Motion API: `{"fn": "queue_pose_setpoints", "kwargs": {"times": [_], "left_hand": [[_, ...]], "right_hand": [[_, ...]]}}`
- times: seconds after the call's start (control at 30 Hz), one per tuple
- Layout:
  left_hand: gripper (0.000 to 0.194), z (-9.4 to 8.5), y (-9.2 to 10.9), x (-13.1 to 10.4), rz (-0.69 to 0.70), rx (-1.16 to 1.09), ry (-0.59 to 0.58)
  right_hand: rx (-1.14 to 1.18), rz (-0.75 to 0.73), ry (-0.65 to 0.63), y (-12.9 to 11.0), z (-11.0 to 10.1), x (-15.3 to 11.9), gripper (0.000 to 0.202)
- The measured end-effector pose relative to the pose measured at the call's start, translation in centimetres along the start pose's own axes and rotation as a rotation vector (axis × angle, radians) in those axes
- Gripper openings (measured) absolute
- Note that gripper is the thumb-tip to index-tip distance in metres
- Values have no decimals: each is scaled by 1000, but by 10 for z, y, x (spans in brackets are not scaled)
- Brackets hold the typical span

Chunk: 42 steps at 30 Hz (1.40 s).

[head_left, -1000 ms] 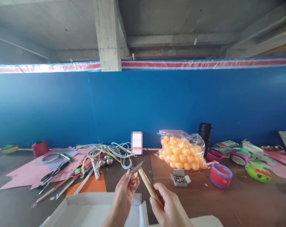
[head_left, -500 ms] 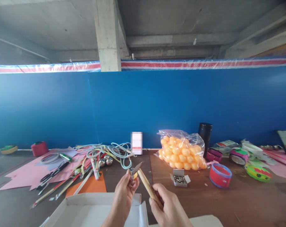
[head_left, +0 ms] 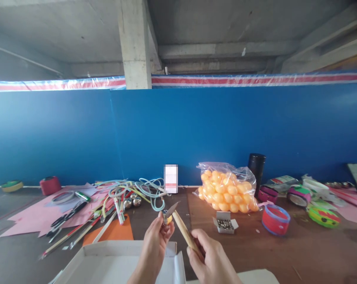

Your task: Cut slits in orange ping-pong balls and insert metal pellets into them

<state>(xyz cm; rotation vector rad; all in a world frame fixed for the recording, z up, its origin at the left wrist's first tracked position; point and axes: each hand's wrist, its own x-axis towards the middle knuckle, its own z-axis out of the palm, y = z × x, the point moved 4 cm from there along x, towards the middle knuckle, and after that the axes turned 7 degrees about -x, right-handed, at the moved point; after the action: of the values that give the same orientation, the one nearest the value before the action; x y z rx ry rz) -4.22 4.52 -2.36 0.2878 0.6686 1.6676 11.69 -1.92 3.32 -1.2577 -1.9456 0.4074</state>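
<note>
Closest to the camera there's an open white cardboard box (head_left: pixel 113 260) sitting at the near edge of the bench (head_left: pixel 285 252), and both hands are up just over its right side. The right hand (head_left: pixel 211 260) has its grip closed around the wooden handle of a small knife (head_left: pixel 181 227), blade angled up and to the left. The left hand (head_left: pixel 156 244) is pinching a little yellow piece (head_left: pixel 168 218) between fingertips and thumb, right at the blade, so the piece and the knife tip are touching or as good as. Can't really tell what the piece is, it's tiny.

A bit farther out, just right of the hands, is a small open box of metal bits (head_left: pixel 225 223), and further right a red tape roll (head_left: pixel 275 219). Left of the hands there's orange paper (head_left: pixel 115 232), pink paper (head_left: pixel 33 217) with scissors (head_left: pixel 66 219) lying on it, and a messy pile of cords and sticks (head_left: pixel 131 191) with a couple of shiny steel balls (head_left: pixel 132 202).

Farther back: a clear bag of orange balls (head_left: pixel 225 191), a black cylinder (head_left: pixel 256 167) right behind it, more colourful tape rolls (head_left: pixel 314 201) off to the right, all against a blue wall (head_left: pixel 178 130).
</note>
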Motion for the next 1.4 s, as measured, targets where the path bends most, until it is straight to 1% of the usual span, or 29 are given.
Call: {"fn": "queue_pose_setpoints", "kwargs": {"times": [0.13,0.27,0.47,0.6,0.67,0.73,0.83,0.9,1.07,1.23,1.4], "left_hand": [[13,1,0,-1,3,11,0],[11,1,0,-1,2,15,-9],[15,0,0,0,-2,18,-28],[15,2,2,-1,0,17,-7],[14,3,2,-2,-4,11,-1],[12,4,3,-2,-3,7,-3],[9,2,2,-2,14,-3,-2],[9,1,2,-1,24,-12,-14],[10,1,1,-1,18,15,-24],[12,0,1,1,31,-1,-39],[10,-1,0,2,28,-3,-32]], "right_hand": [[-2,2,15,1,0,0,13],[4,10,-8,1,1,1,11],[39,16,45,1,-1,1,12],[85,22,98,4,-3,1,17],[81,13,111,5,-2,1,16],[59,1,100,5,0,1,12],[15,-12,36,3,3,0,8],[-1,-15,10,2,3,0,8],[17,4,23,1,0,0,10],[1,13,-19,0,0,0,9],[5,0,20,2,1,0,11]]}}
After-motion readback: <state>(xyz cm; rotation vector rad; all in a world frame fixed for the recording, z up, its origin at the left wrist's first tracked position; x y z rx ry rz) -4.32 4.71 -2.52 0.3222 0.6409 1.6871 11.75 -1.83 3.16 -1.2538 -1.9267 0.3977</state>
